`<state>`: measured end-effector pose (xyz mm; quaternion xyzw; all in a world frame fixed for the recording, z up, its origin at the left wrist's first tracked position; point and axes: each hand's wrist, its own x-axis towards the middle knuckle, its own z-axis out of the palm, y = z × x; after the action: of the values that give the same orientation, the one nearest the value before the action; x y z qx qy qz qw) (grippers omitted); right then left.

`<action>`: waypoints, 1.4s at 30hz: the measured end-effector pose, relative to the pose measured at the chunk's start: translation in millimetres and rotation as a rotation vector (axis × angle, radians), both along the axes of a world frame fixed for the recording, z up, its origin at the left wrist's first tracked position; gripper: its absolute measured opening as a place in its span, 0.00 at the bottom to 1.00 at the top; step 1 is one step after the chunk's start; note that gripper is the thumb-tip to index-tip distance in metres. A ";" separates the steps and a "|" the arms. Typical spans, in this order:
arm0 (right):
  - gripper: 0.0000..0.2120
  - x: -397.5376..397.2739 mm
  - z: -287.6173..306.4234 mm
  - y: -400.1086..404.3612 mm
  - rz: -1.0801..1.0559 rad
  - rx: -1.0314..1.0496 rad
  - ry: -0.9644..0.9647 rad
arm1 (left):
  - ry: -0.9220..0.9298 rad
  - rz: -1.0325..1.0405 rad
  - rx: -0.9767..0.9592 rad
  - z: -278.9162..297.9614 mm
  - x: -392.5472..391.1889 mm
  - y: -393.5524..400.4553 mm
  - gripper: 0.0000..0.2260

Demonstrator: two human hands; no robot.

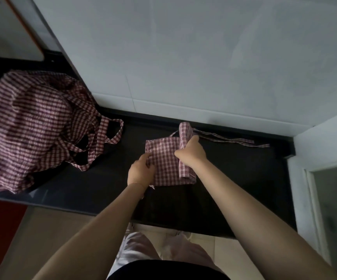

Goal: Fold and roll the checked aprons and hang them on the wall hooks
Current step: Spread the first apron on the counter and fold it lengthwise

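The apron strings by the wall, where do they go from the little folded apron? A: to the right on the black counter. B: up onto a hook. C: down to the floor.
A: the apron strings lie flat along the black counter, trailing right from the folded apron.

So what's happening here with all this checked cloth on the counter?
A person is rolling up a folded checked apron on a black counter. The right hand grips the rolled part at the apron's right edge, while the left hand holds its left edge. The apron's ties trail to the right along the counter. A heap of more checked aprons lies unfolded to the left. No wall hooks are in view.
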<state>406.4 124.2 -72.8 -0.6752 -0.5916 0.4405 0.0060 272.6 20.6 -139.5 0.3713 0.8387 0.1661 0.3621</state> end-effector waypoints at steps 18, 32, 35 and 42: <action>0.25 -34.6 0.9 -17.2 0.105 0.157 -0.226 | 0.340 -0.644 0.181 10.1 1.0 10.4 0.30; 0.41 -49.9 -24.8 -41.6 0.167 0.016 -0.151 | 0.063 -0.550 0.153 -7.5 -38.1 0.4 0.33; 0.41 -51.9 -25.2 -43.5 0.150 0.018 -0.115 | 0.295 -0.592 0.098 -14.0 -42.7 -11.9 0.34; 0.29 -48.9 -31.0 -39.2 0.190 0.006 -0.012 | 0.282 -0.517 -0.093 1.4 -29.1 5.0 0.31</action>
<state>357.4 85.0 -103.8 -0.6187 -0.6542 0.4334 -0.0375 243.5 25.7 -138.1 0.5750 0.7651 -0.0234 0.2887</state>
